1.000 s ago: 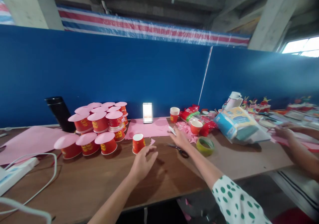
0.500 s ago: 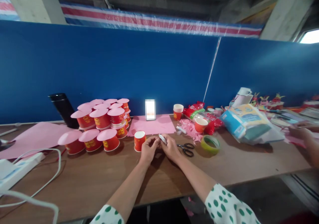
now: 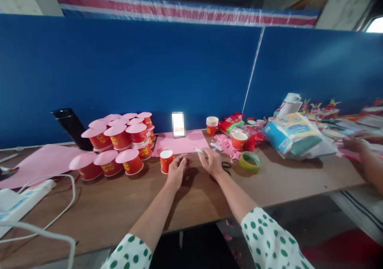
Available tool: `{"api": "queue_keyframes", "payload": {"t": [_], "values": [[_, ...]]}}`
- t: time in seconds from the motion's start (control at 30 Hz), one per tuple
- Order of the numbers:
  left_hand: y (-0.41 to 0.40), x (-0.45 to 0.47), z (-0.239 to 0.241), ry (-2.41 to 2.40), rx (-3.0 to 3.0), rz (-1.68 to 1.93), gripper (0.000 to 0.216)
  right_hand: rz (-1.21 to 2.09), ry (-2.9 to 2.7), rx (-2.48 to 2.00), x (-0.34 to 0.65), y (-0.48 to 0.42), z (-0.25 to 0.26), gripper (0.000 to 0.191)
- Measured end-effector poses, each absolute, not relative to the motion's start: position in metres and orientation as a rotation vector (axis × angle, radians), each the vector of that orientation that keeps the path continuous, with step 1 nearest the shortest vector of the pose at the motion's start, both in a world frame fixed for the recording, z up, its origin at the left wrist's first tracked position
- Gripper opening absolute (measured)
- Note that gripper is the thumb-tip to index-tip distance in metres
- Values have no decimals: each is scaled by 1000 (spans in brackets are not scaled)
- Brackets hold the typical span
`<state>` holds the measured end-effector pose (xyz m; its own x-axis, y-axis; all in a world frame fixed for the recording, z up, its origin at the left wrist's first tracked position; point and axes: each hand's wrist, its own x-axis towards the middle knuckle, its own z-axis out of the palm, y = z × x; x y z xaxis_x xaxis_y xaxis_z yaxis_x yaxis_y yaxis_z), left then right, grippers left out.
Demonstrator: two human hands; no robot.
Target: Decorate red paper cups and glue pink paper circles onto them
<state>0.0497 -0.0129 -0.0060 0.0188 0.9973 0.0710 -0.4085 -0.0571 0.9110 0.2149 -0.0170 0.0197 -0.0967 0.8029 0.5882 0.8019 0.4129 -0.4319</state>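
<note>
My right hand [image 3: 213, 162] is closed around a thin white pen [image 3: 198, 151] whose tip points left, above the brown table [image 3: 119, 205]. My left hand [image 3: 177, 168] rests on the table just left of it, fingers curled together; what they hold, if anything, is hidden. A red paper cup [image 3: 166, 161] stands upright right beside my left hand. Black scissors [image 3: 226, 165] lie partly hidden behind my right hand.
Several red cups capped with pink discs [image 3: 118, 141] are stacked at the left by a black flask [image 3: 72, 128]. Pink paper sheets [image 3: 182, 143], a green tape roll [image 3: 250, 161], snack bags [image 3: 293, 139] and another person's hand [image 3: 357, 145] lie right. A white cable [image 3: 54, 217] runs at left.
My right hand drew back from the pink scraps with the pen and met my left hand in front of the cup; now the two hands have parted a little.
</note>
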Motion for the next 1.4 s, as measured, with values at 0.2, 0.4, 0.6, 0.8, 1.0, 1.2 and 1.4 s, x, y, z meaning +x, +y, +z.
{"api": "queue_keyframes", "payload": {"t": [0.2, 0.4, 0.6, 0.8, 1.0, 1.2, 1.4], "values": [[-11, 48, -7, 772, 858, 1386, 37, -126, -2023, -1341, 226, -16, 22, 30], [-11, 47, -7, 734, 821, 1388, 31, -227, -2064, -1363, 222, -14, 17, 35], [-15, 50, -2, 714, 806, 1402, 35, -314, -2014, -1401, 223, -9, 11, 34], [-16, 51, 1, 728, 786, 1428, 37, -360, -2008, -1394, 223, -9, 10, 33], [-17, 52, 1, 747, 780, 1432, 38, -379, -2008, -1388, 222, -10, 11, 32], [-17, 52, 1, 764, 785, 1436, 39, -390, -2006, -1388, 222, -10, 11, 33], [-19, 53, 2, 794, 810, 1394, 44, -398, -2025, -1346, 221, -10, 9, 31]]}}
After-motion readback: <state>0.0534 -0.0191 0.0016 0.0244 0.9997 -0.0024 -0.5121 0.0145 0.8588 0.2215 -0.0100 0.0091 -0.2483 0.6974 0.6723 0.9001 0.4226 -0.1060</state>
